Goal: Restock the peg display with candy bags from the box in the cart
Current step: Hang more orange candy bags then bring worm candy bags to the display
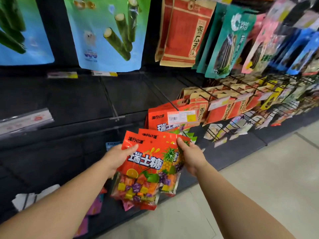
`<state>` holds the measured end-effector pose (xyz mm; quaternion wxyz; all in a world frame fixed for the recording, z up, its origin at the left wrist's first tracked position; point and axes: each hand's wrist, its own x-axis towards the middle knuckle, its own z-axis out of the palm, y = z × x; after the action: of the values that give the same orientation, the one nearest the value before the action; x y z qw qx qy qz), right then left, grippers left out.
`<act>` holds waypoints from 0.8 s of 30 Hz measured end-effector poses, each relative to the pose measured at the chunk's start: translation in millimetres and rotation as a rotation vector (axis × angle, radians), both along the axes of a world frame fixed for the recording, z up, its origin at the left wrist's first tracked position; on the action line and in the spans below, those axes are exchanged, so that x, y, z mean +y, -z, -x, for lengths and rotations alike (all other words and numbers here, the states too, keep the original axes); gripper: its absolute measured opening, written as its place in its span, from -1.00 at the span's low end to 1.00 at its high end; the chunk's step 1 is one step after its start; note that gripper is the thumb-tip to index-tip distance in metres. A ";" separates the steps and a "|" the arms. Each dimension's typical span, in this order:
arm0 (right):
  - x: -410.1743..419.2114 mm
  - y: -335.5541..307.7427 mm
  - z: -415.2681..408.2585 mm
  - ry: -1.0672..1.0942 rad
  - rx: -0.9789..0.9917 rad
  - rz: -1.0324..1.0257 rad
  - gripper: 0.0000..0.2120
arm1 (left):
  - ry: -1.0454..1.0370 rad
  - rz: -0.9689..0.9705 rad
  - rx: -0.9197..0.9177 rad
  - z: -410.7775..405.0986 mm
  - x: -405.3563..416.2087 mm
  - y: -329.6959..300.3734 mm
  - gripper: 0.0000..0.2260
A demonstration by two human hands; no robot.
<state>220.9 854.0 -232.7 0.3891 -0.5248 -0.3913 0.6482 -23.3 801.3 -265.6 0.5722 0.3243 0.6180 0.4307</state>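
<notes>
Both my hands hold a small stack of red candy bags (pixel 146 168) with fruit pictures and coloured sweets showing through the clear bottom. My left hand (pixel 119 156) grips the stack's left edge, thumb on the front. My right hand (pixel 189 156) pinches the upper right edge. Just above and behind, more of the same red candy bags (pixel 158 120) hang on a peg with a price tag (pixel 183 116). An empty peg (pixel 112 105) juts out left of them. The box and the cart are out of view.
Black peg wall with blue-green snack bags (pixel 107 33) above and red-brown seed bags (pixel 183 30) to the right. Wire pegs (pixel 241 94) full of packets run along the right. Pale tiled floor (pixel 250 178) lies below; loose packets (pixel 93 207) sit low left.
</notes>
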 end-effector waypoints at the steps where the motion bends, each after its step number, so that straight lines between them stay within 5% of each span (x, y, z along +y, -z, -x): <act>1: 9.9 1.2 -2.4 -0.025 -0.005 0.001 -0.82 | -0.020 0.002 0.003 -3.1 5.6 0.9 -0.74; 4: 40.3 6.1 -9.4 -0.093 0.018 0.020 -0.62 | -0.106 -0.009 0.004 -16.0 19.7 2.6 -0.75; 13: 127.9 0.3 -34.4 -0.371 0.009 -0.044 -0.83 | -0.385 -0.068 -0.028 -63.9 47.3 -0.9 -0.87; 16: 142.3 -4.9 -35.8 -0.444 -0.026 -0.052 -0.60 | -0.456 -0.080 -0.027 -73.6 47.6 -2.3 -0.86; 24: 159.4 -14.6 -29.5 -0.504 -0.039 -0.137 -0.72 | -0.548 -0.085 -0.024 -81.6 49.1 -5.1 -0.75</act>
<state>250.4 1013.4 -218.1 0.2422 -0.3956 -0.5599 0.6865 58.3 850.4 -260.6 0.4275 0.1634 0.6573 0.5988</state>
